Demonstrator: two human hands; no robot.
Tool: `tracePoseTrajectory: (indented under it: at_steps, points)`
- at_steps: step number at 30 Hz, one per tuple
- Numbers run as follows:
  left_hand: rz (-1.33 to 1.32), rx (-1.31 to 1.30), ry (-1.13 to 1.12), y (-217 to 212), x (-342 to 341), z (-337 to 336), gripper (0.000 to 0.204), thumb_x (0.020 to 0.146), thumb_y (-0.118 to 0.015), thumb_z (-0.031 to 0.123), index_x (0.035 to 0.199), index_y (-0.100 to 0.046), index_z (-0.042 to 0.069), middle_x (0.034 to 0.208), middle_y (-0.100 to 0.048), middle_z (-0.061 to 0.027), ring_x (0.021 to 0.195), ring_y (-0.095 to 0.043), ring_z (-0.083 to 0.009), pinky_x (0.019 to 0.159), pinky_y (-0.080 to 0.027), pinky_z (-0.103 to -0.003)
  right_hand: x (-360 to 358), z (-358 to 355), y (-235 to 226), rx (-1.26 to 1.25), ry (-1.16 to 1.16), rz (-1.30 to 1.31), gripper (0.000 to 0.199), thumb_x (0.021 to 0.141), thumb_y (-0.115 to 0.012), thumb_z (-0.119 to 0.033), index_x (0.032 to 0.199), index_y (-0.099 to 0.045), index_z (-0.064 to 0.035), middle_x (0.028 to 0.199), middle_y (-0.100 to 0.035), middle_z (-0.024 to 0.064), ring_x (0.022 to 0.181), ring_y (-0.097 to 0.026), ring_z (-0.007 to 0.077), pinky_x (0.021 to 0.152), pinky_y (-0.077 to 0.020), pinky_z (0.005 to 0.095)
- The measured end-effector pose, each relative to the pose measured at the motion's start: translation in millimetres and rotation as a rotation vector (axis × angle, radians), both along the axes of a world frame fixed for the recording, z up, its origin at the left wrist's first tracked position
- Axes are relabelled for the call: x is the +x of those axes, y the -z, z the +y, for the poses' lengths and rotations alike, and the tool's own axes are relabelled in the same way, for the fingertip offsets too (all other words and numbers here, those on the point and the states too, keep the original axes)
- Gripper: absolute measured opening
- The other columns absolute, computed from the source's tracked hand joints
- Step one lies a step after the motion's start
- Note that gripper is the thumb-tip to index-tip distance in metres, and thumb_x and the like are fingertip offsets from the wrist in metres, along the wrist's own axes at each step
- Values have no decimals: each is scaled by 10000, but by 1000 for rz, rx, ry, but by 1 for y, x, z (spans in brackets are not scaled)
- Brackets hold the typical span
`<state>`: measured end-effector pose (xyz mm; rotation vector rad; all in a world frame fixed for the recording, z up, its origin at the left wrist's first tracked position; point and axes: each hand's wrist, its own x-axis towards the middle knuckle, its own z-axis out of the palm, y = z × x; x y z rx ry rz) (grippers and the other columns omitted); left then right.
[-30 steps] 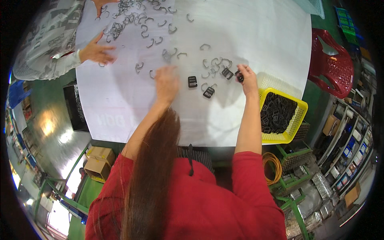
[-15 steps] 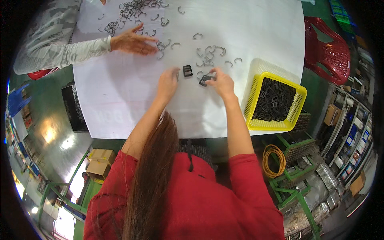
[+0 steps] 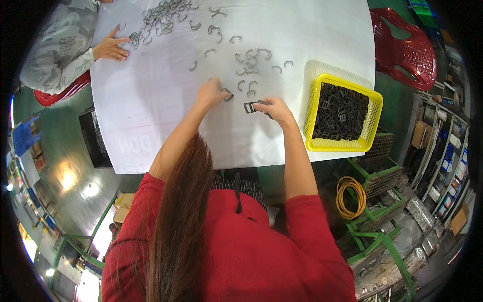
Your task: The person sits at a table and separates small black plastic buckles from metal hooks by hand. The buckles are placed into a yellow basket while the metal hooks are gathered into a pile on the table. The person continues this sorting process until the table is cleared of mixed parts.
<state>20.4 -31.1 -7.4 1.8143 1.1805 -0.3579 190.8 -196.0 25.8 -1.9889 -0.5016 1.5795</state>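
Observation:
My left hand (image 3: 210, 94) is closed, its thumb and fingers on a small black slotted buckle (image 3: 228, 94) above the white table. To its right, my right hand (image 3: 274, 109) pinches another black buckle (image 3: 249, 107), whose slots face up at the fingertips. A further dark piece shows beneath the right fingers, too covered to make out. Just beyond my hands, several bent grey metal hooks (image 3: 250, 63) lie loose on the table. One hook (image 3: 251, 93) rests close to the right hand's buckle.
A yellow basket (image 3: 336, 149) full of black buckles stands on the table's right side. Across at the far left, a co-worker's hand (image 3: 111, 48) is beside a heap of metal hooks (image 3: 163, 17). A red chair (image 3: 410, 58) stands beyond the right edge.
My left hand has taken hold of a buckle, where one lay loose between my hands before. The co-worker's hand has drawn back to the left. The whole view has shifted slightly.

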Motion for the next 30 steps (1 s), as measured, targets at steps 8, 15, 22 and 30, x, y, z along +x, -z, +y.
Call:
tracePoseTrajectory:
  at_steps: [8, 15, 22, 30]
  points:
    - [-386, -403, -88, -79, 90, -61, 411, 693, -727, 322, 865, -593, -26, 769, -626, -126, 753, -613, -227, 654, -483, -331, 76, -96, -92, 96, 398, -308, 358, 728, -710, -298, 908, -657, 8, 737, -610, 20, 649, -498, 83, 594, -388, 242]
    - [-823, 188, 19, -113, 190, -140, 271, 811, -596, 195, 1027, -543, 40, 1043, -545, -165, 1010, -511, -310, 867, -410, -384, 144, -156, -99, 95, 309, -1077, 605, 744, -694, -362, 1171, -480, 11, 1167, -480, 196, 1070, -459, 298, 886, -382, 384]
    - [-649, 330, -70, -15, 112, -124, 206, 846, -520, 137, 1018, -534, 24, 1028, -537, -168, 982, -508, -330, 845, -409, -387, 101, -270, 21, 86, 1401, -632, 760, 695, -730, -412, 1240, -393, -3, 1139, -503, 211, 980, -513, 358, 737, -473, 481]
    - [-430, 155, -98, -3, 71, -108, 238, 856, -507, 180, 1006, -550, 0, 1010, -568, -174, 970, -530, -310, 854, -412, -365, 47, -206, 35, 149, 1679, 207, 594, 658, -532, 103, 1210, -408, -77, 1068, -507, 126, 946, -552, 331, 758, -488, 461]
